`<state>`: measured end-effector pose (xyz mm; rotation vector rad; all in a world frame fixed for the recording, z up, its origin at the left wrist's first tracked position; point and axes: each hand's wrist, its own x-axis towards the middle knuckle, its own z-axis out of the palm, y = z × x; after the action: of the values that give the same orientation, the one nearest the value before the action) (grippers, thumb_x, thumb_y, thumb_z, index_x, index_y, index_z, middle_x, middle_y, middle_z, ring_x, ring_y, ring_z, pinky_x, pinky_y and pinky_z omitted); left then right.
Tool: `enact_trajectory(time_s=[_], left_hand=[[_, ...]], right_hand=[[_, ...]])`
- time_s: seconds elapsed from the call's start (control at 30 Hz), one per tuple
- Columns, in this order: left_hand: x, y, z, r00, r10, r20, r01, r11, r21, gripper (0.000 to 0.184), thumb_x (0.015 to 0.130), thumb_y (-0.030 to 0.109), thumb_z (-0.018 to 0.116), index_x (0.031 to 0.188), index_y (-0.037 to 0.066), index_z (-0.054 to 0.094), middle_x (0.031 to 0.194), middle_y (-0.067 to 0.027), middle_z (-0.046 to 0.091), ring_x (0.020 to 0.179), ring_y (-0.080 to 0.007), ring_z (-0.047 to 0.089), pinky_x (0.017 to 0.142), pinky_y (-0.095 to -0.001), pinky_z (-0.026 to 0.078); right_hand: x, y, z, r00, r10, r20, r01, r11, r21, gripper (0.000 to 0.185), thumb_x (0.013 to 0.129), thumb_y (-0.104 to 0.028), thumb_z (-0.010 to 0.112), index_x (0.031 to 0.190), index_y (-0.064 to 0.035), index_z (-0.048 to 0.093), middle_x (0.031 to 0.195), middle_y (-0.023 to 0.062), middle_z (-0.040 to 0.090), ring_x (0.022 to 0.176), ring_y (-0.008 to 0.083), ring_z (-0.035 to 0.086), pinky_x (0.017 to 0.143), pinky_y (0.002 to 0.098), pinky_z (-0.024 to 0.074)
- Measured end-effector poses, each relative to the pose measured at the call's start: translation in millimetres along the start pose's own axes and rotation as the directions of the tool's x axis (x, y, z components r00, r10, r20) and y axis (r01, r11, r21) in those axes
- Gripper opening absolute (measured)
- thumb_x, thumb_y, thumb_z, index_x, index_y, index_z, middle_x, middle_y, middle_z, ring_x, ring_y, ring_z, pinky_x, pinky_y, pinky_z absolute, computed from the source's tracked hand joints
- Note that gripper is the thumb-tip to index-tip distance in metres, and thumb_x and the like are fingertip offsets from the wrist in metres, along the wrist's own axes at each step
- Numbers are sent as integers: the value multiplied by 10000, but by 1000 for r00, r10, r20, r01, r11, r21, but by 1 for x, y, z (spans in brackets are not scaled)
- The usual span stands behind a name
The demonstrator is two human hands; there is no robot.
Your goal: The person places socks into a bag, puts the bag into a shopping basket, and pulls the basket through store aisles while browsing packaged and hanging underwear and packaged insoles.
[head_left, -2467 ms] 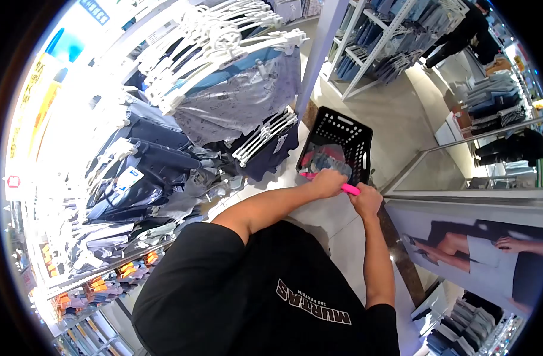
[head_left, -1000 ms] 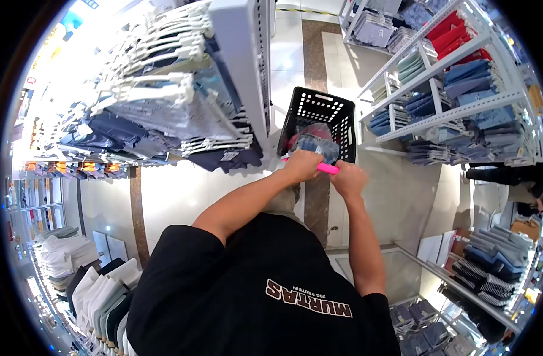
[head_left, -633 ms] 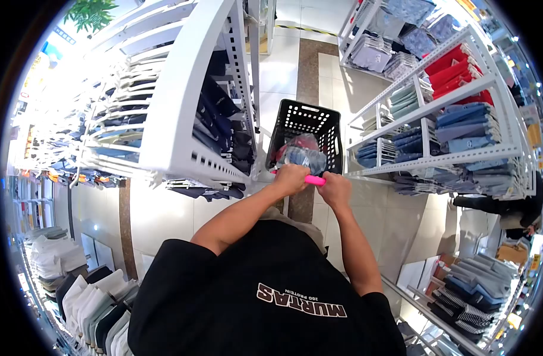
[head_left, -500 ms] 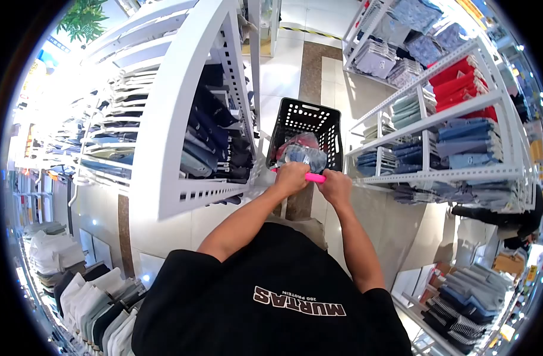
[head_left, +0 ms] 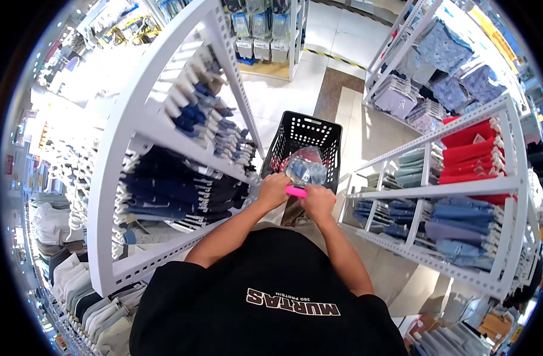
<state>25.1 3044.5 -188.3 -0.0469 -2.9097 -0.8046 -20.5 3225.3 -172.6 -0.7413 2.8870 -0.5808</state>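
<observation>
Ahead of me is a black plastic shopping basket with square holes in its walls and a pink handle at its near side. My left hand is wrapped round the handle's left part, and my right hand grips it on the right, close by. Inside the basket lie clear plastic-wrapped packages, one bluish grey and another reddish. Their exact kind cannot be made out. What carries the basket underneath is hidden.
A white perforated rack with dark blue hanging clothes stands close on my left. Along the right runs a white shelf unit holding folded jeans and red garments. Packaged goods hang farther ahead, beside the pale tiled aisle.
The racks on both sides have shifted back toward me, and more of the goods display ahead shows. Both hands remain on the pink handle.
</observation>
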Motion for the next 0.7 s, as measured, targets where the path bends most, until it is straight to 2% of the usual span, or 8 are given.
enact_trajectory(time_s=[0.13, 0.27, 0.3, 0.43, 0.53, 0.67, 0.7], left_hand=[[45, -12, 8, 994, -83, 78, 81, 996, 20, 125, 701, 166, 721, 765, 99, 638, 801, -96, 611, 817, -321, 630, 731, -444, 497], [97, -12, 11, 985, -151, 83, 144, 986, 88, 135, 735, 208, 709, 765, 90, 649, 802, -105, 618, 815, -321, 632, 727, -450, 502], [103, -21, 20, 991, -131, 14, 130, 991, 44, 207, 757, 244, 717, 702, 80, 604, 758, -114, 587, 766, -346, 615, 662, -470, 485], [156, -24, 31, 976, -213, -40, 215, 974, 73, 225, 764, 269, 710, 711, 81, 599, 763, -124, 583, 779, -349, 614, 671, -467, 491], [190, -40, 42, 971, -235, -51, 236, 971, 21, 225, 770, 275, 704, 729, 81, 599, 772, -126, 584, 784, -347, 616, 681, -466, 494], [234, -55, 49, 957, -254, -139, 263, 964, 49, 191, 775, 266, 694, 756, 89, 623, 791, -121, 595, 794, -336, 624, 698, -463, 502], [246, -55, 43, 950, -290, -115, 295, 955, 30, 181, 769, 257, 695, 763, 88, 631, 781, -120, 600, 779, -336, 630, 688, -464, 505]], right_hand=[[52, 20, -1, 994, -104, 39, 103, 994, 38, 253, 705, -329, 775, 742, -97, 680, 671, 134, 666, 638, 330, 671, 598, 457, 525], [110, 47, -20, 977, -198, 84, 192, 979, 73, 246, 735, -326, 738, 726, -90, 670, 673, 137, 668, 623, 342, 666, 592, 461, 526], [124, 52, -11, 969, -217, 114, 212, 976, 59, 251, 752, -340, 712, 722, -94, 670, 676, 136, 671, 628, 341, 670, 589, 466, 527], [189, 78, -24, 951, -266, 158, 265, 964, 29, 278, 760, -384, 698, 725, -108, 686, 674, 131, 672, 639, 326, 677, 599, 460, 528], [240, 96, -14, 917, -316, 246, 329, 944, -14, 298, 747, -408, 714, 731, -111, 693, 673, 127, 673, 650, 321, 681, 609, 455, 530], [304, 111, -15, 893, -393, 220, 405, 914, -9, 310, 736, -429, 720, 721, -120, 692, 678, 127, 676, 654, 323, 680, 614, 458, 531], [318, 112, -15, 884, -408, 226, 424, 905, -23, 305, 735, -426, 717, 718, -123, 690, 677, 129, 675, 655, 325, 680, 616, 459, 532]])
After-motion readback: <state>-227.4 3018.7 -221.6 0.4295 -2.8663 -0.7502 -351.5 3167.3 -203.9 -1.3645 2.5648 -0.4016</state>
